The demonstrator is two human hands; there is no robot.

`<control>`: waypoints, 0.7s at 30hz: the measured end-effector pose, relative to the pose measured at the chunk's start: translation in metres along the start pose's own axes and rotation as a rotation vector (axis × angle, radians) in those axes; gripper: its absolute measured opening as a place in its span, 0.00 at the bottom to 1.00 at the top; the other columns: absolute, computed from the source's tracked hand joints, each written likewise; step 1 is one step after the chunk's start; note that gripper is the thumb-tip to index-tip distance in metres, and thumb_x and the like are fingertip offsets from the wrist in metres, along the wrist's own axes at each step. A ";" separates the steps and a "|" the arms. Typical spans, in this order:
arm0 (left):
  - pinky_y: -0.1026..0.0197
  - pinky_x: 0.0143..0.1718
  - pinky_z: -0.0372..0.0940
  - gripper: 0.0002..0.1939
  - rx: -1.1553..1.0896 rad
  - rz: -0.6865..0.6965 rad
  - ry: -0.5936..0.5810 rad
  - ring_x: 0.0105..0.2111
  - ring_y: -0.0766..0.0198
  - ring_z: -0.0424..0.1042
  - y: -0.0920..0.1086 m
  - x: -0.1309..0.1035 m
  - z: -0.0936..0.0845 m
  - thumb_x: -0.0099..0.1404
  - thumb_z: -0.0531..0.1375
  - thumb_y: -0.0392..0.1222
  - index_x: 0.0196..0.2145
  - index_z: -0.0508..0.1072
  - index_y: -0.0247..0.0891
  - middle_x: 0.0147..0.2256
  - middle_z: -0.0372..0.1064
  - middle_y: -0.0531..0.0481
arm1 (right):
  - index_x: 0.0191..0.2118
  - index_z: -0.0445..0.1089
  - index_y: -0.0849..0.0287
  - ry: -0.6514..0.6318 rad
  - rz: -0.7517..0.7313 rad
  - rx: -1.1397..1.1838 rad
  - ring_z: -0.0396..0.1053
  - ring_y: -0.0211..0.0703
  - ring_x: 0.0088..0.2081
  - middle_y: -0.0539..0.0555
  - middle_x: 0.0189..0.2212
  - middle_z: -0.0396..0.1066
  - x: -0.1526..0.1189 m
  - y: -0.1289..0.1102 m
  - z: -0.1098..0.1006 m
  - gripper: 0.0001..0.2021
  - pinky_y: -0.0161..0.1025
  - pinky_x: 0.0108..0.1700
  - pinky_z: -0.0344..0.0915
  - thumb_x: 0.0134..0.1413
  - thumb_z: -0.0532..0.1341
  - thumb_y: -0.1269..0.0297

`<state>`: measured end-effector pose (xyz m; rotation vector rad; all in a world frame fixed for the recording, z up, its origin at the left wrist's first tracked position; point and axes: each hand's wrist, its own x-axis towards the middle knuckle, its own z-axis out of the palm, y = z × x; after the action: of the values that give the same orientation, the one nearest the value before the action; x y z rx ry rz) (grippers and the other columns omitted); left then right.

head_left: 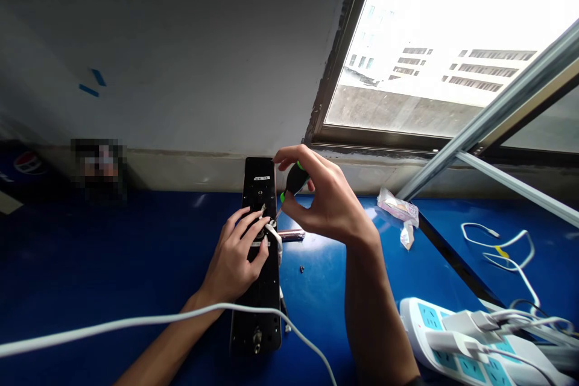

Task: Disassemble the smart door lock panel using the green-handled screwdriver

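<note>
One long, flat black panel (266,277); bulbous, green-trimmed screwdriver (296,181).

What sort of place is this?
Likely an indoor workbench beside a window: a screwdriver is in use at a long black device, with a loaded power strip nearby.

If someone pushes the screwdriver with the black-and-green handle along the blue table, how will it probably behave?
The black-and-green-handled screwdriver may roll, since its handle looks rounded. The shiny blue tabletop may let it slide. Its thin, straight shaft seems stiff.
</note>
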<state>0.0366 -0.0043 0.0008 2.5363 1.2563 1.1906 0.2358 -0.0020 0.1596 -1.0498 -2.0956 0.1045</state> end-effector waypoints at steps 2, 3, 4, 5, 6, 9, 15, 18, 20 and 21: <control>0.35 0.64 0.65 0.20 0.003 0.003 -0.001 0.66 0.43 0.61 0.000 0.000 0.000 0.72 0.57 0.38 0.61 0.71 0.39 0.61 0.70 0.41 | 0.54 0.68 0.54 0.000 0.014 -0.012 0.70 0.39 0.38 0.52 0.45 0.75 0.000 0.000 0.000 0.19 0.38 0.38 0.66 0.56 0.64 0.68; 0.35 0.64 0.65 0.20 0.004 0.004 -0.001 0.66 0.43 0.60 0.000 0.000 0.000 0.73 0.57 0.38 0.61 0.71 0.39 0.61 0.70 0.41 | 0.52 0.69 0.55 0.007 0.025 -0.021 0.70 0.38 0.37 0.51 0.43 0.76 0.000 0.000 0.000 0.15 0.37 0.38 0.65 0.59 0.64 0.67; 0.35 0.64 0.65 0.21 0.004 0.004 -0.001 0.66 0.43 0.60 0.000 0.000 -0.001 0.73 0.57 0.38 0.61 0.70 0.39 0.61 0.70 0.41 | 0.51 0.70 0.55 0.015 0.030 -0.024 0.69 0.37 0.36 0.50 0.41 0.76 0.000 0.000 0.000 0.12 0.37 0.37 0.65 0.62 0.63 0.67; 0.35 0.64 0.65 0.21 0.003 0.003 0.000 0.66 0.43 0.60 -0.001 0.000 -0.001 0.73 0.57 0.38 0.61 0.70 0.39 0.61 0.70 0.41 | 0.50 0.70 0.55 0.019 0.026 -0.020 0.69 0.37 0.35 0.50 0.41 0.76 0.000 0.000 0.000 0.12 0.37 0.38 0.65 0.62 0.62 0.68; 0.35 0.64 0.65 0.21 0.002 0.003 0.001 0.66 0.43 0.61 -0.001 0.000 -0.001 0.73 0.57 0.37 0.61 0.70 0.39 0.61 0.70 0.41 | 0.51 0.70 0.55 0.017 0.013 -0.014 0.69 0.37 0.36 0.50 0.42 0.75 0.000 0.000 0.000 0.14 0.37 0.38 0.65 0.61 0.61 0.71; 0.35 0.64 0.65 0.21 -0.001 0.004 0.004 0.66 0.43 0.61 -0.001 0.000 0.000 0.72 0.57 0.37 0.61 0.70 0.41 0.61 0.70 0.42 | 0.55 0.68 0.54 -0.002 0.005 -0.016 0.70 0.39 0.38 0.52 0.46 0.75 0.000 0.000 -0.001 0.20 0.38 0.39 0.66 0.56 0.62 0.72; 0.34 0.64 0.65 0.21 -0.003 0.006 0.005 0.66 0.43 0.61 -0.001 0.001 0.000 0.72 0.57 0.37 0.62 0.70 0.40 0.61 0.70 0.41 | 0.55 0.68 0.54 -0.011 0.009 0.022 0.68 0.36 0.35 0.50 0.43 0.75 -0.001 0.002 -0.001 0.20 0.36 0.38 0.66 0.58 0.62 0.74; 0.35 0.64 0.65 0.21 -0.001 0.009 0.006 0.65 0.43 0.61 0.000 0.001 0.000 0.72 0.57 0.37 0.61 0.70 0.41 0.61 0.70 0.41 | 0.55 0.67 0.54 -0.013 0.015 0.028 0.69 0.38 0.37 0.51 0.45 0.75 -0.001 0.002 -0.001 0.21 0.37 0.38 0.66 0.56 0.64 0.71; 0.35 0.63 0.65 0.21 -0.001 0.007 0.004 0.65 0.43 0.61 -0.001 0.001 0.000 0.72 0.57 0.37 0.62 0.70 0.41 0.61 0.70 0.41 | 0.52 0.69 0.54 0.004 0.026 0.019 0.69 0.37 0.37 0.51 0.43 0.75 -0.001 0.001 -0.001 0.15 0.37 0.38 0.66 0.60 0.64 0.69; 0.35 0.63 0.65 0.21 0.000 0.007 0.006 0.65 0.43 0.61 -0.001 0.001 0.000 0.72 0.57 0.37 0.62 0.70 0.41 0.61 0.70 0.41 | 0.52 0.69 0.54 0.010 0.025 0.022 0.69 0.37 0.36 0.51 0.43 0.75 -0.001 0.001 -0.001 0.15 0.36 0.39 0.66 0.60 0.63 0.71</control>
<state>0.0361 -0.0032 0.0010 2.5412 1.2497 1.1999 0.2376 -0.0022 0.1598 -1.0614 -2.0687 0.1335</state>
